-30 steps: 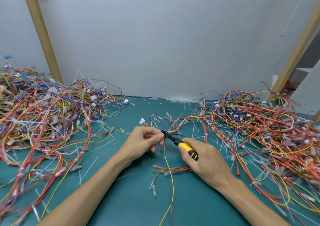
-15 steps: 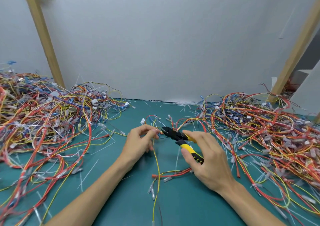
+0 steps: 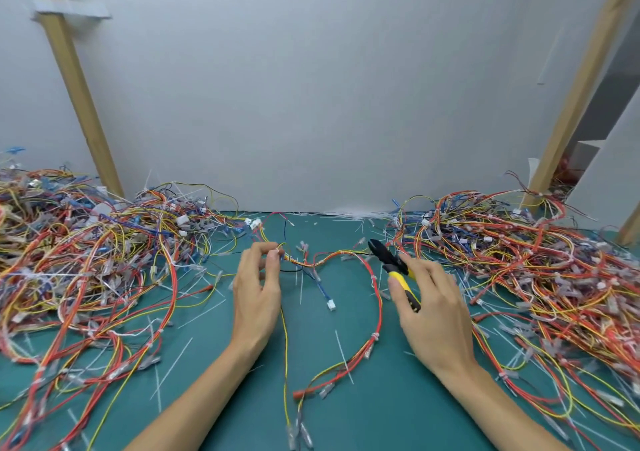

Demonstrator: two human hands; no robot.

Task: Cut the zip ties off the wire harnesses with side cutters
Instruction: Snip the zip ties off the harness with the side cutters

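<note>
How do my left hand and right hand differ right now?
The left hand pinches the wire harness between thumb and fingertips; the right hand grips the side cutters by their yellow handles. The left hand's fingers bunch at the tips; the right hand's curl round the handles. Both are over the green mat, backs up.

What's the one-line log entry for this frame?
left hand: pinches wire harness | right hand: grips side cutters | cutter tip: near harness, contact unclear | mat: loose zip ties
</note>
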